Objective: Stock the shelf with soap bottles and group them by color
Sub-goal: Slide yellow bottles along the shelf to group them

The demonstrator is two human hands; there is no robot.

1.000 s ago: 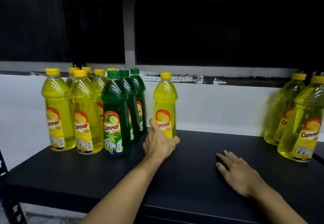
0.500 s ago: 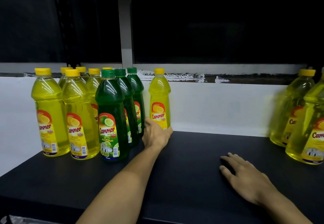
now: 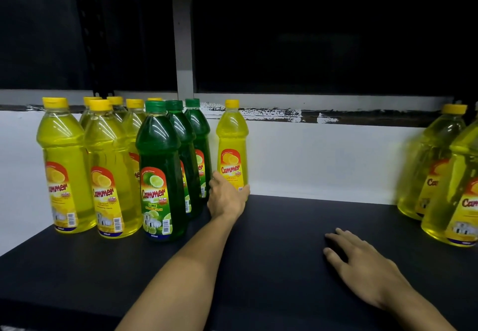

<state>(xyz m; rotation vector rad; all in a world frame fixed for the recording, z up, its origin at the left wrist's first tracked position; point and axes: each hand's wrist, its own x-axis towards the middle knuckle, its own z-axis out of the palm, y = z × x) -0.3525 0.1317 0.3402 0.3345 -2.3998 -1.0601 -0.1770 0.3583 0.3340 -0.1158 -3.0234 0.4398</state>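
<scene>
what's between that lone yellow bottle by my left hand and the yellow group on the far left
The row of three green lime bottles stands directly between the lone yellow lemon bottle and the yellow group. The left hand wraps that bottle's base; nothing separates them.

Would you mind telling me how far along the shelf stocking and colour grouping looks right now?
Partly done. A cluster of yellow bottles stands at the left with a row of three green bottles beside it. The left hand grips a lone yellow bottle standing right of the greens, while the right hand rests flat on the shelf. That bottle and two more yellow bottles at far right remain ungrouped.
</scene>
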